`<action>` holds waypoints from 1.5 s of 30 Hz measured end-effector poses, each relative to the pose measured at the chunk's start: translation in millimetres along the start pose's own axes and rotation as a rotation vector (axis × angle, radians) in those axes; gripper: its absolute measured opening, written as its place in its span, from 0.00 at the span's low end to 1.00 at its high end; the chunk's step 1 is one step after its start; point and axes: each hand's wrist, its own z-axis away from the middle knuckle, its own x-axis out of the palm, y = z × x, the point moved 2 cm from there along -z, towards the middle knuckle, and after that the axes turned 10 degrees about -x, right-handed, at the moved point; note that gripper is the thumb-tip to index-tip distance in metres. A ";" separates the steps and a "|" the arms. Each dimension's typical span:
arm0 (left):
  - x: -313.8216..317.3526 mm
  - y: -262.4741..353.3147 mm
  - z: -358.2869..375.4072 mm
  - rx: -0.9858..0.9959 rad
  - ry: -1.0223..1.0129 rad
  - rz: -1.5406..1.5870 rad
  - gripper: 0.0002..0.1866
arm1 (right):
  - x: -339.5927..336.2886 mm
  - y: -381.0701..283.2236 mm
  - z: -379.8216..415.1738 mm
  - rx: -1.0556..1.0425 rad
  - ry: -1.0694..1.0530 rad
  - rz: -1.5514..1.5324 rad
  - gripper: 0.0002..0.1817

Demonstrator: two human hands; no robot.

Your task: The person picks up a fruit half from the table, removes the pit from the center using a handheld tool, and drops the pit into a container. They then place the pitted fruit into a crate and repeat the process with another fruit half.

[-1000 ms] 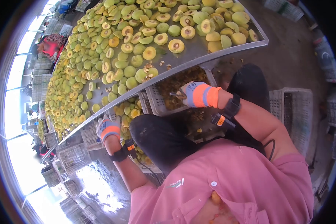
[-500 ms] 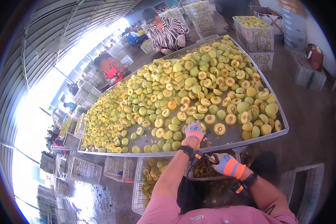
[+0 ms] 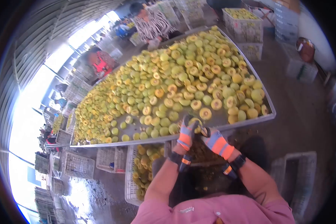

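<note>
My left hand (image 3: 187,133), in a grey and orange glove, grips a yellow-green fruit half (image 3: 195,122) at the near edge of the metal table (image 3: 245,123). Close beside it on the right is my right hand (image 3: 215,142), gloved alike, its fingers closed round a small dark tool (image 3: 205,131) that is mostly hidden. The tool's tip is close to the fruit. Many halved fruits (image 3: 164,89) cover the table, several with brown centres showing.
Below the near edge stands a crate of fruit (image 3: 141,170); empty crates (image 3: 78,165) lie to its left. Across the table are a person in a striped top (image 3: 155,26) and another in red (image 3: 100,63). Stacked crates (image 3: 244,30) stand at the back right.
My left hand has drawn back from the fruit on the table to the near edge and now holds a fruit half. My right hand has come up beside it. The view has shifted.
</note>
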 end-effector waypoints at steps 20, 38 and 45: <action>0.4 -30.7 14.7 -0.150 0.116 0.124 0.14 | 12.1 5.8 -4.9 0.012 -0.173 0.279 0.14; 9.8 -21.6 43.2 0.261 0.229 -0.089 0.13 | -11.2 26.9 23.1 -0.105 -0.709 -0.409 0.16; 25.5 6.0 43.7 0.067 0.263 -0.286 0.10 | 8.3 63.9 26.4 0.230 -0.239 -0.564 0.11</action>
